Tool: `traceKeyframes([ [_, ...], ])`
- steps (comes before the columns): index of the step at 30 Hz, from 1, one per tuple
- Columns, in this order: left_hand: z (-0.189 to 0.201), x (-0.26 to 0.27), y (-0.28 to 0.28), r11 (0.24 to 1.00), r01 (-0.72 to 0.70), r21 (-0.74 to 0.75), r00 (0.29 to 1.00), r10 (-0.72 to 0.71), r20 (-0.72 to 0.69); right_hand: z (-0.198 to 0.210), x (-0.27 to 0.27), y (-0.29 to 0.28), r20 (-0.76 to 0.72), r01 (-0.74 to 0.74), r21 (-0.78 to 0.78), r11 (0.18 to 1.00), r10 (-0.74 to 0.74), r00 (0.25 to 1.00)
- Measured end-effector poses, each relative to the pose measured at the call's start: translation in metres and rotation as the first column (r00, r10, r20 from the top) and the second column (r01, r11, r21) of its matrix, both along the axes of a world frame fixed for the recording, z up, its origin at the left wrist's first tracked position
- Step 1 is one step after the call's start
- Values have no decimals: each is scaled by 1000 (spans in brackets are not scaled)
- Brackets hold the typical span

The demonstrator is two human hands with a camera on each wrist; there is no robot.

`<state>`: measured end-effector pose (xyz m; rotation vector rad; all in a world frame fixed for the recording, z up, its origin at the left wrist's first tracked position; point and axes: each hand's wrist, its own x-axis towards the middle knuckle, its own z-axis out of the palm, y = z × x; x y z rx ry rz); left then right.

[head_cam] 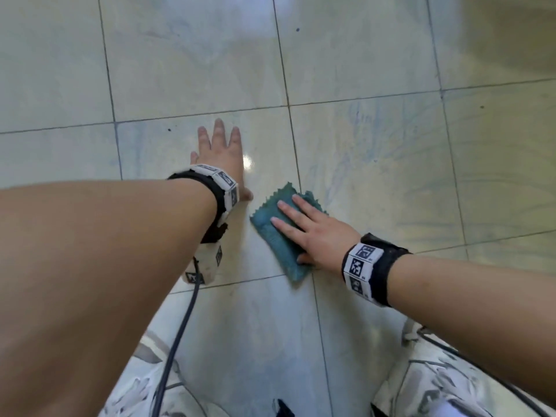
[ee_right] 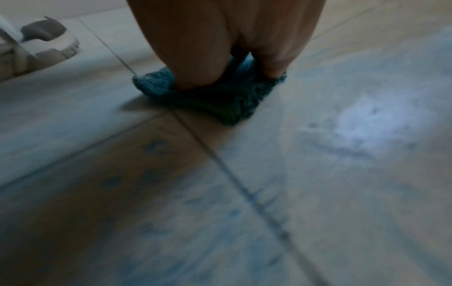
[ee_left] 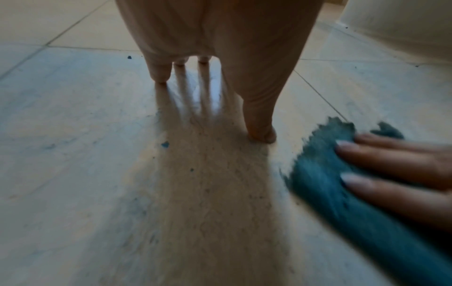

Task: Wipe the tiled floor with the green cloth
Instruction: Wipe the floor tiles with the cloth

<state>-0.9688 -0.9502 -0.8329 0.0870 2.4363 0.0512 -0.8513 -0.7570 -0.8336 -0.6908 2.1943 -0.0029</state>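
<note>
A folded green cloth [head_cam: 275, 236] lies flat on the pale tiled floor [head_cam: 376, 152], across a grout line. My right hand [head_cam: 304, 227] presses down on it with straight, spread fingers; the same cloth [ee_left: 342, 189] and those fingers [ee_left: 391, 154] show at the right of the left wrist view. In the right wrist view the cloth [ee_right: 215, 100] bulges out from under my palm. My left hand [head_cam: 219, 152] lies flat on the bare tile just left of the cloth, fingers spread, holding nothing. Its thumb [ee_left: 261, 133] touches the floor a short way from the cloth's edge.
Faint bluish streaks and small dark specks [head_cam: 169, 130] mark the tiles. My knees in patterned white fabric [head_cam: 445, 383] sit at the bottom edge, with a dark cable [head_cam: 180, 329] hanging from my left wrist. A pale sandal [ee_right: 41, 46] stands on the floor at the upper left.
</note>
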Motion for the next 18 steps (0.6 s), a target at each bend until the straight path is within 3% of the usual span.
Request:
traceKeyframes([
  [2, 2, 3, -1, 1000, -6, 4, 1000, 6, -5, -2, -32, 6, -34, 108, 2, 994, -108, 994],
  [5, 5, 12, 2, 1000, -6, 0, 1000, 6, -1, -2, -105, 13, -123, 401, -15, 916, -399, 909],
  [9, 1, 21, 9, 999, 36, -14, 999, -35, 29, -1, -172, 22, -198, 482, 60, 874, -463, 864],
  [13, -1, 22, 9, 1000, 16, 7, 999, -17, 34, 4, -129, 6, -157, 335, 35, 942, -326, 932],
  [15, -3, 22, 9, 1000, 12, 16, 1000, -12, 22, 3, -75, -5, -98, 140, -1, 990, -140, 985],
  [18, -1, 23, 11, 1000, 15, 3, 1000, -15, 8, -1, 0, -16, -58, -132, -30, 991, 130, 990],
])
